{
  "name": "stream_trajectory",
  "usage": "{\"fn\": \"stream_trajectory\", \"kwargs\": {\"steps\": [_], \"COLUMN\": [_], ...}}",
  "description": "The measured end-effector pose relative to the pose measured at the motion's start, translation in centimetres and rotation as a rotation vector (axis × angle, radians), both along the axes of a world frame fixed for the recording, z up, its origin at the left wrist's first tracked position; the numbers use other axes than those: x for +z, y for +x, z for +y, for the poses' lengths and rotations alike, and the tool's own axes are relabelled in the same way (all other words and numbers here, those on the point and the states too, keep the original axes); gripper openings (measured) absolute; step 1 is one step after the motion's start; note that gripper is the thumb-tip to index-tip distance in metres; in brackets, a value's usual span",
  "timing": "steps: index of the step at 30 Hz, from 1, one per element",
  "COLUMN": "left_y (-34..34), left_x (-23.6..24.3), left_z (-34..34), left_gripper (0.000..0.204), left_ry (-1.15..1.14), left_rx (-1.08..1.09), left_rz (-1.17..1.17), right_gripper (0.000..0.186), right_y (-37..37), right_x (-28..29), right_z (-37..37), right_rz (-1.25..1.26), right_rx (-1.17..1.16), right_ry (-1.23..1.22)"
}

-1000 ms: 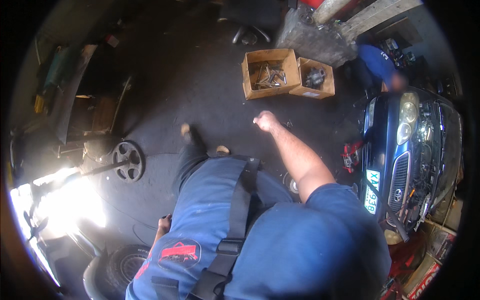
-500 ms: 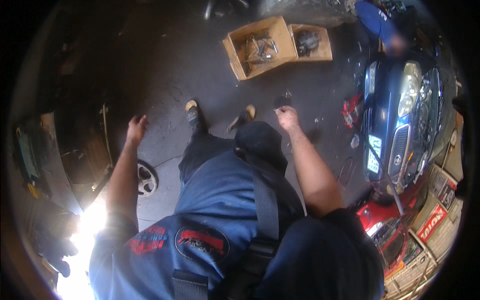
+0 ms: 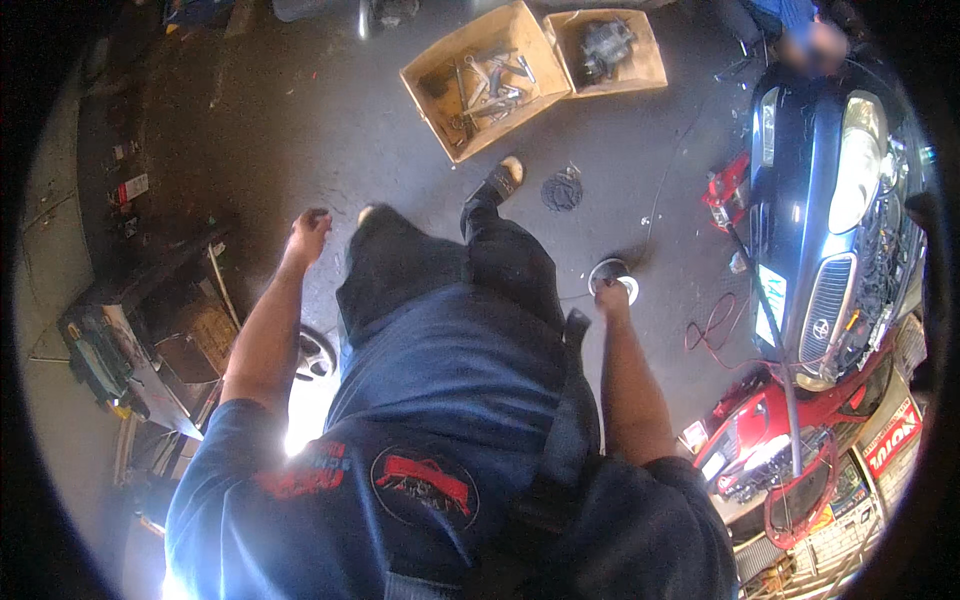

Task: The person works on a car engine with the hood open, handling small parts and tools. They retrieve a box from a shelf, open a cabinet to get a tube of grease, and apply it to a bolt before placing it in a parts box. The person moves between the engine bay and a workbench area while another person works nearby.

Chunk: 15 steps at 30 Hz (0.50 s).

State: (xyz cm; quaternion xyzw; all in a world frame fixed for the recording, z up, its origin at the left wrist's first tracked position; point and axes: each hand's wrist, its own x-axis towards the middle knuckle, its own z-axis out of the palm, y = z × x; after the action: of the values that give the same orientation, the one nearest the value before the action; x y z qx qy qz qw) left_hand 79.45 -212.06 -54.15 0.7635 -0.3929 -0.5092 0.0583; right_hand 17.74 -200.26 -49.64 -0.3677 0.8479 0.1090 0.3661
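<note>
My left hand (image 3: 311, 236) hangs out over the floor at the left. Its fingers are loosely curled, and whatever they may hold is too small to make out. Out to the right, my right hand (image 3: 610, 291) is closed. Right behind it shows a pale round ring (image 3: 627, 284) with a dark middle; whether the hand grips it or the ring lies on the floor, I cannot tell. Below my left forearm a spoked wheel (image 3: 318, 354) is partly covered.
Ahead stands a cardboard box (image 3: 432, 88) of hand tools, joined by a smaller box (image 3: 652, 66) with a metal part. At right are a dark blue car front (image 3: 795, 215), a red jack (image 3: 726, 192) and a red car part (image 3: 745, 430). A person (image 3: 790, 12) bends over the car.
The boxes now sit farther left and up in view. My other leg is forward. My right hand has come lower, away from the dark round patch, and the pale ring has come into sight.
</note>
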Motion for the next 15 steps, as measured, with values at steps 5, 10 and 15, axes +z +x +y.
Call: {"fn": "stream_trajectory", "kwargs": {"steps": [5, 10, 15], "left_y": [-7.9, -9.0, -4.5], "left_x": [2.5, 2.3, -3.3], "left_z": [-7.3, -13.4, -18.7], "left_gripper": [0.042, 0.042, 0.042], "left_ry": [-0.076, -0.069, -0.098], "left_rx": [-0.097, -0.173, -0.201], "left_rz": [0.016, 0.077, 0.046], "right_gripper": [0.047, 0.043, 0.04], "right_y": [-3.4, -3.2, 4.2], "right_x": [0.8, -1.3, 1.4], "right_z": [0.1, 0.9, 5.4], "right_rz": [0.041, 0.001, 0.157], "right_rx": [-0.081, 0.027, 0.045], "right_ry": [0.008, -0.047, 0.352]}}
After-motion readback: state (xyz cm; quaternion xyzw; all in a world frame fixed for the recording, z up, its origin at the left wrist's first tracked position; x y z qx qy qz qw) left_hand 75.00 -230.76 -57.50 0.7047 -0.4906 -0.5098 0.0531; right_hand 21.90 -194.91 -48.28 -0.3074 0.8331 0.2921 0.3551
